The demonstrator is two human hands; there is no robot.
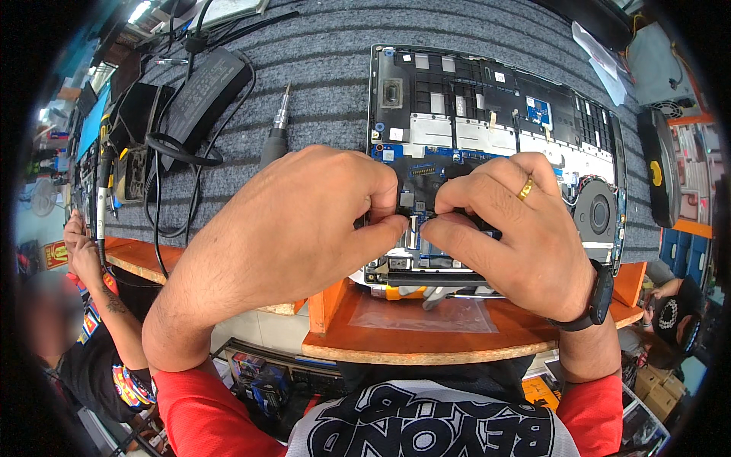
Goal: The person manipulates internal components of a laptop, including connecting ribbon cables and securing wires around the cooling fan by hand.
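An opened laptop (487, 137) lies with its inside facing up, showing a blue circuit board (453, 158), black frame parts and a round fan (595, 209). Both my hands meet over the board near the laptop's front edge. Thumb and fingers of my left hand (304, 213) are pinched beside a small white connector (414, 225). On that connector's other side, my right hand (502, 232) is also in a pinch, its fingers curled. Whatever sits between the fingertips is too small or hidden to make out. A screwdriver (282, 114) stands partly behind my left hand.
Left of the laptop, a black power adapter (205, 95) lies with looped cables on the grey ribbed mat (320, 61). Below the front edge, a wooden shelf (365, 343) holds a clear plastic bag (426, 316). A co-worker's hand (82, 244) is at far left; a black case (656, 167) stands right.
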